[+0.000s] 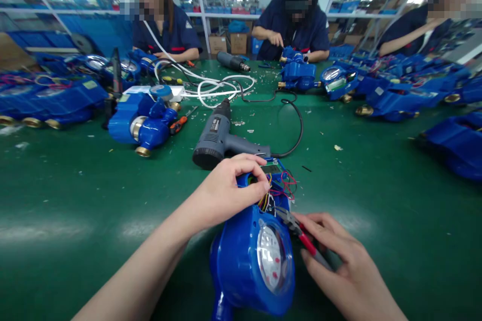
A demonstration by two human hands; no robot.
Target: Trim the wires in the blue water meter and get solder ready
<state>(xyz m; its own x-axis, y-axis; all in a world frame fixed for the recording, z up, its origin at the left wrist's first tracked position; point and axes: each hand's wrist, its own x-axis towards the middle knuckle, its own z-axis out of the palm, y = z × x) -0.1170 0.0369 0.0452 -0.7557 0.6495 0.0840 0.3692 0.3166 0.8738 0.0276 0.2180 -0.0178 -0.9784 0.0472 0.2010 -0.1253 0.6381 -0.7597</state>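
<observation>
A blue water meter [244, 261] with a round dial lies on the green table [75, 200] right in front of me. My left hand [229, 188] grips its open upper housing, fingers pinching a bundle of coloured wires [276, 190]. My right hand [339, 266] holds small red-handled pliers [301, 233], whose jaws point at the wires beside the dial.
A grey heat gun [222, 138] with a black cord lies just beyond the meter. Another blue meter [141, 123] sits at the left, with more stacked along both sides. Three people work across the table. White cable [218, 85] coils at centre.
</observation>
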